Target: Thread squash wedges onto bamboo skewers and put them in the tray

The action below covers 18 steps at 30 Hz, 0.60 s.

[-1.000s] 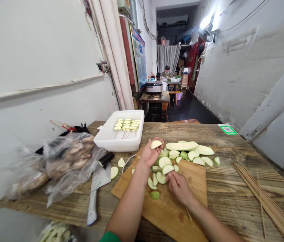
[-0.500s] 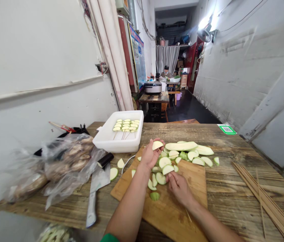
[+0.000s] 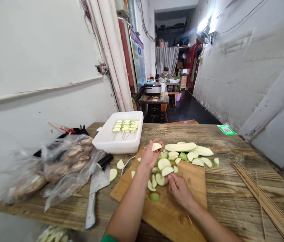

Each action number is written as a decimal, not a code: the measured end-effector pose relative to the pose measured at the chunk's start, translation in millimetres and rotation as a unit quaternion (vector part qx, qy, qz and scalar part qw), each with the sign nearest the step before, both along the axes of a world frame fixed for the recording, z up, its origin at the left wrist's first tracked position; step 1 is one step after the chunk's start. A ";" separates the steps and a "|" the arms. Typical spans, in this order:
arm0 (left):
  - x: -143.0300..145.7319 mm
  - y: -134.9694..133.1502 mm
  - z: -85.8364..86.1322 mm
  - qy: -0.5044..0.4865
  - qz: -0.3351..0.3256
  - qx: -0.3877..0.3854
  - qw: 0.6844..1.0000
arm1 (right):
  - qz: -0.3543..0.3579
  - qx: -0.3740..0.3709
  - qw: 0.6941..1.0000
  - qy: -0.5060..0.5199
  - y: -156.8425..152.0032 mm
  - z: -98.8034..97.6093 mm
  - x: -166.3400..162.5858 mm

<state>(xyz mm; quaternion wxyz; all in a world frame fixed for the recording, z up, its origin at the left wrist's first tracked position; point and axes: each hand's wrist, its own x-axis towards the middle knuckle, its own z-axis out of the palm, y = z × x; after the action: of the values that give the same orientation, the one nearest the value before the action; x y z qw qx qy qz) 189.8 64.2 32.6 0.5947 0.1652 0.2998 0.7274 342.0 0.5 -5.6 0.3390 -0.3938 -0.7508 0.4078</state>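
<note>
My left hand (image 3: 150, 155) is closed around a half-round zucchini slice (image 3: 156, 146), held up above the far left part of the cutting board (image 3: 179, 215). A short piece of thin stick shows just below that slice. Lower and to the right, my right hand (image 3: 178, 189) pinches a bamboo skewer (image 3: 188, 216), whose rear end sticks out past my wrist. Another half slice (image 3: 167, 170) sits at the right fingertips; it looks threaded on the skewer. Loose zucchini slices (image 3: 160, 179) lie between and beyond both hands, with long zucchini pieces (image 3: 181, 147) behind them.
A white tray (image 3: 116, 147) with skewered slices stands at the back left. Left of the board lie a cleaver (image 3: 93, 198), a dark cylindrical piece (image 3: 105, 161) and plastic bags of mushrooms (image 3: 74, 158). Bamboo skewers (image 3: 265, 198) lie at right. A person (image 3: 166, 74) sits far back.
Almost nothing differs. Both hands keep their hold and place; the whole view has shifted very slightly.
</note>
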 end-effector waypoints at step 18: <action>3.3 -1.7 -3.8 0.084 0.004 0.008 0.996 | -0.005 -0.008 1.000 0.000 -1.1 -2.5 -0.8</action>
<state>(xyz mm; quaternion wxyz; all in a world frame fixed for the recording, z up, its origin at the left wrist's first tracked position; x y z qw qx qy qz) 193.1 62.5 28.9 0.5634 0.2291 0.3431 0.7158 341.2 -0.6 -8.1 0.3375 -0.4001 -0.7457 0.4122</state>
